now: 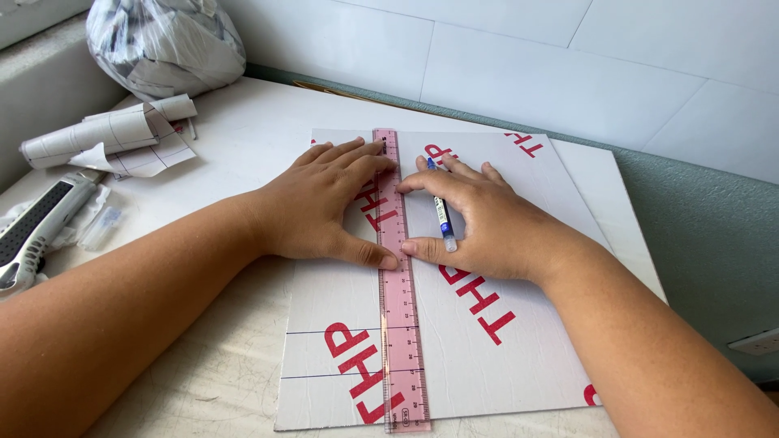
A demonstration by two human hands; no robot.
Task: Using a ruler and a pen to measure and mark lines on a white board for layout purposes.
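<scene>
Ruler (399,324): pink, lies near-to-far on the white sheet (503,357).
Left hand (324,207): flat, fingers spread, pressing ruler's left edge.
Right hand (479,219): against ruler's right edge, fingers clamped on a pen (442,212).
Far left: paper rolls (105,134), utility knife (36,231), plastic bag (162,40).

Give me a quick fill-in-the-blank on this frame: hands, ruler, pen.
1. The pink ruler lies on a white ____ printed with red letters.
2. The right hand holds a ____ between its fingers.
3. The left hand presses flat on the ruler's ____ side.
4. A utility knife lies at the ____ edge of the view.

Missing: sheet; pen; left; left
</scene>
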